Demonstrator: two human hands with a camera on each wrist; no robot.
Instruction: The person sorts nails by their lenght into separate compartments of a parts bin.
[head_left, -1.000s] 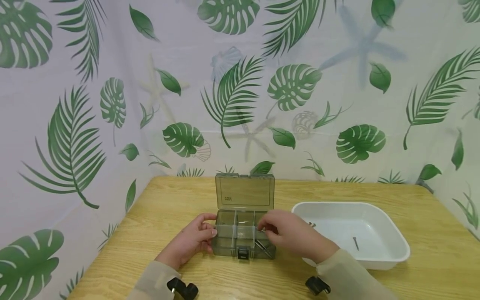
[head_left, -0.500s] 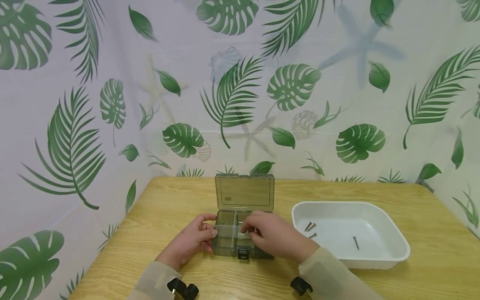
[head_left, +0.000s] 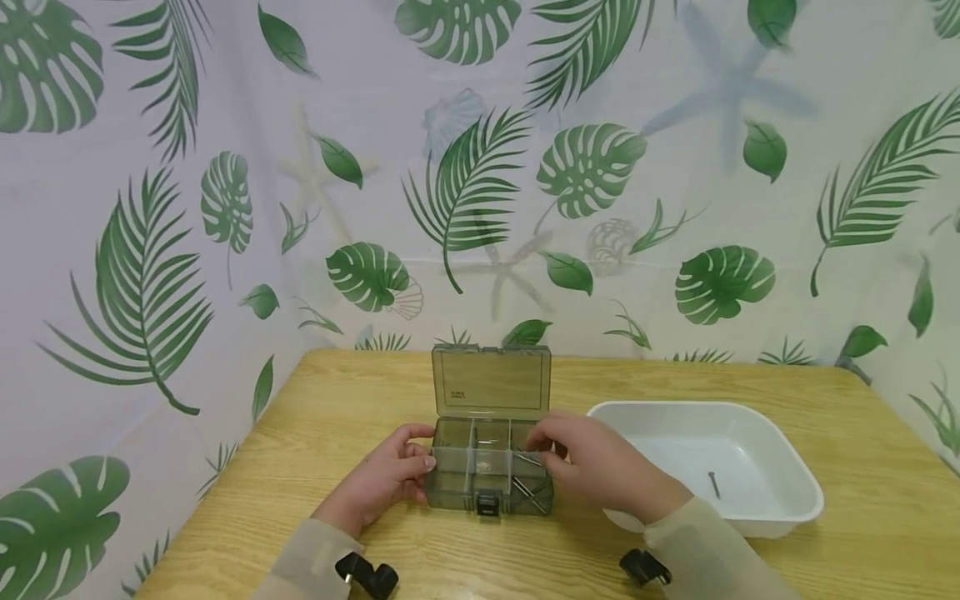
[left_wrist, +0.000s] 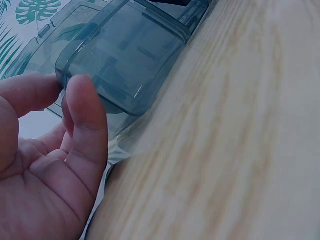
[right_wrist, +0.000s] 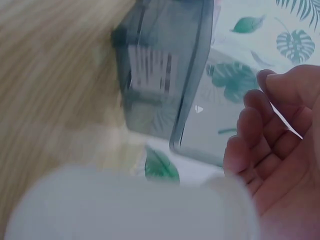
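A smoky grey compartment box (head_left: pixel 450 490) sits on the table with its clear lid (head_left: pixel 491 382) raised at the back. My left hand (head_left: pixel 384 477) grips the box's left side, the thumb at its near corner in the left wrist view. Several screws (head_left: pixel 529 495) lie in the front right compartment, and more metal shows in the one behind it. My right hand (head_left: pixel 588 454) is over the box's right edge, fingers loosely bent. In the right wrist view, nothing shows between the fingertips (right_wrist: pixel 237 150) beside the box (right_wrist: pixel 167 30).
A white tray (head_left: pixel 813 510) stands to the right of the box, partly behind my right hand and forearm. One screw (head_left: pixel 715 485) lies in its middle. Behind the wooden table (head_left: pixel 360 392) hangs a leaf-patterned cloth (head_left: pixel 465 317).
My right hand went left from the right compartments to over the middle one, then back to the right edge, again covering the tray's left-hand screws. My left hand stays on the box.
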